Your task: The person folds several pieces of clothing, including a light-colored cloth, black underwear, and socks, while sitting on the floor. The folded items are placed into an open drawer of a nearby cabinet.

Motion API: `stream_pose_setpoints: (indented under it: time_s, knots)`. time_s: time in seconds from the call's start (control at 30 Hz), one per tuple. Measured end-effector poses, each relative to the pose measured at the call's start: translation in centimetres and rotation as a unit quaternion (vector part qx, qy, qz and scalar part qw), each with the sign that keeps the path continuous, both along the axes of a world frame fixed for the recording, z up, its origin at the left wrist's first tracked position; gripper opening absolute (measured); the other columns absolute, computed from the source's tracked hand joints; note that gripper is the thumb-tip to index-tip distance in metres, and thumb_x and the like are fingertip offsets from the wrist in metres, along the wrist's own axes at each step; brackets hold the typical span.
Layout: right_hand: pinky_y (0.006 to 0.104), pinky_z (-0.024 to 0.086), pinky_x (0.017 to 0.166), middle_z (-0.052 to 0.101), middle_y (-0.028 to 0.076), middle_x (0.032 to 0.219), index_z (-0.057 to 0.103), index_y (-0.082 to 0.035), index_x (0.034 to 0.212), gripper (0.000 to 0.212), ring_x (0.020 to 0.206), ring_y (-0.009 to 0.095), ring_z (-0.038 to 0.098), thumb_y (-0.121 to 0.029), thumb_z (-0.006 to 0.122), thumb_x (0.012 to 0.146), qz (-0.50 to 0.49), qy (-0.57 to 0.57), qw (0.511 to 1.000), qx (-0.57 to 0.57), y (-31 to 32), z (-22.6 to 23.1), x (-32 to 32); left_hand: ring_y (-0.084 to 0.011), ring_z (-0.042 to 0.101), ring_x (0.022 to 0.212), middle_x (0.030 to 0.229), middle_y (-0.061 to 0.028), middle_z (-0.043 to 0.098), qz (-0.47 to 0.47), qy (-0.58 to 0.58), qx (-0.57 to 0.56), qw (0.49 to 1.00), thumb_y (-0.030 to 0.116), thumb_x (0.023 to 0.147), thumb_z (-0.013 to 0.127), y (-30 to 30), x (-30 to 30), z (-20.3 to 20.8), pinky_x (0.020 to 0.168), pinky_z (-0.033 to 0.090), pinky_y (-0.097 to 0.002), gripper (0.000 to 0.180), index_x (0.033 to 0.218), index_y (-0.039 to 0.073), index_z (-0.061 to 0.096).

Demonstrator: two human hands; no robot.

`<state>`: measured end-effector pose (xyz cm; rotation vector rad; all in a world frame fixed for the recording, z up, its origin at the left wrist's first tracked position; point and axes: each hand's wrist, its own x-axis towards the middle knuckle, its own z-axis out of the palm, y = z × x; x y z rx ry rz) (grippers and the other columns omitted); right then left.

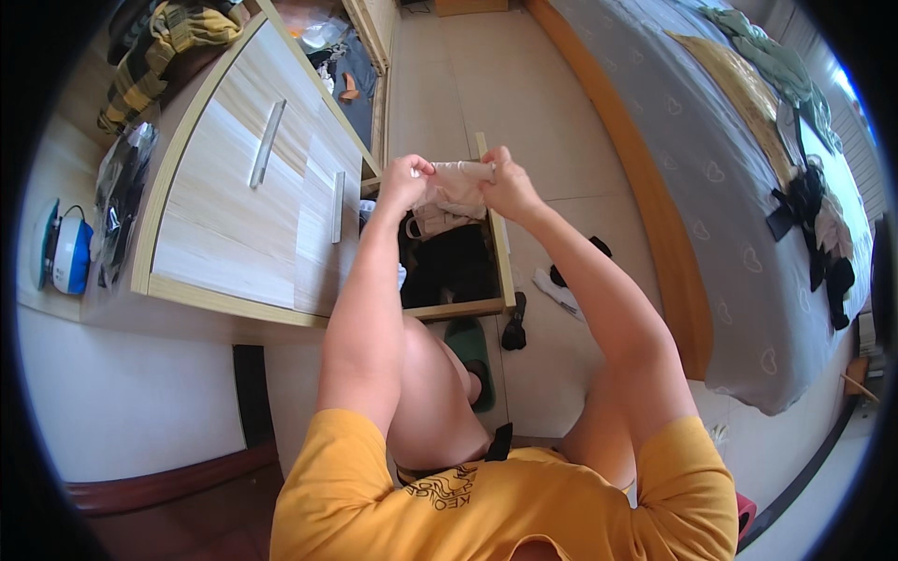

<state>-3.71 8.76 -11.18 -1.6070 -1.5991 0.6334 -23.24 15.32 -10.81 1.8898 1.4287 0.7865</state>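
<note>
Between my two hands a small pale, whitish-pink garment (458,179) is stretched by its upper edge; its exact kind I cannot make out. My left hand (404,185) pinches one end, and my right hand (511,187) pinches the other. Both hands are above a pulled-out wooden drawer (460,309). Inside it lies a pile of black clothing (453,260), with light-coloured fabric behind, partly hidden by the garment.
The drawer belongs to a wood-grain cabinet (220,215) on the left. A black sock (514,323) and a whitish sock (558,292) lie on the tiled floor. A green slipper (468,338) is below the drawer. Clothes (818,229) lie on the grey-covered bed (645,122) at right.
</note>
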Motion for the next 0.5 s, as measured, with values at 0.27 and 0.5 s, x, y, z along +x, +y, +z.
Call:
stream_pose_setpoints:
  time_s: [0.27,0.5]
  knots:
    - [0.0438,0.048,0.084,0.054,0.024,0.112,0.051,0.000,0.106,0.027,0.103,0.040,0.057,-0.013,0.058,0.083,0.088,-0.240,0.965,-0.053,6.8,-5.2,-4.8,-0.0318,0.058,0.098,0.099,-0.0143,0.059,0.114,0.119,0.026,0.986,0.009,0.077,0.062,3.1,0.5,-9.4,0.085,0.047,-0.0388,0.009,0.085,0.007,0.066]
    - [0.0427,0.025,0.109,0.061,0.009,0.121,0.061,-0.009,0.118,0.036,0.117,0.023,0.054,-0.027,0.050,0.088,0.316,-0.615,0.706,-0.152,8.0,-7.8,-5.4,-0.0332,0.017,0.139,0.152,-0.0107,0.015,-0.013,0.210,-0.159,0.965,0.019,0.084,0.057,1.1,2.1,-17.1,0.102,0.026,-0.0632,0.058,0.138,0.030,0.039]
